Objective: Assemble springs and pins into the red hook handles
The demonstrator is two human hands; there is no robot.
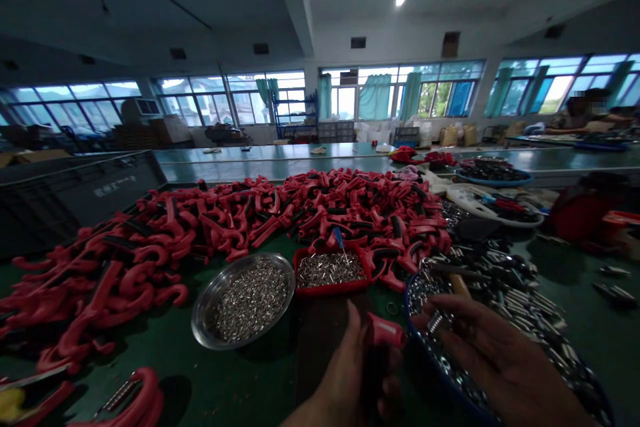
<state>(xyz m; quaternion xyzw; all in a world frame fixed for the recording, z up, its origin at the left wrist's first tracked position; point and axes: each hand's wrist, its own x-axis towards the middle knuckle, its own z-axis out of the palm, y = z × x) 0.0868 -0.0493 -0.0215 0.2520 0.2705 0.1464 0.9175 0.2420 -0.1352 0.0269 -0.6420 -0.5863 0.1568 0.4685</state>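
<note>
My left hand (343,373) is closed around a red plastic handle (386,331), whose pale-lettered end shows past the thumb; the rest is hidden in the dark. To its right, over the blue-rimmed basin (411,310), my right hand (500,353) has curled fingers with a small ribbed metal piece (439,322) at their tips. Small shiny metal parts fill that basin. Ahead of my left hand sits a red tray (333,290) of metal pins with a blue-handled screwdriver (339,238) standing in it. A steel bowl (200,323) of tiny metal pieces is to the left.
A large heap of red handles (345,203) spreads across the green table (270,380). A dark crate (120,180) stands at left. Black-and-metal parts (530,300) are piled right, near a white basin (525,221). Another person (580,113) sits at far right.
</note>
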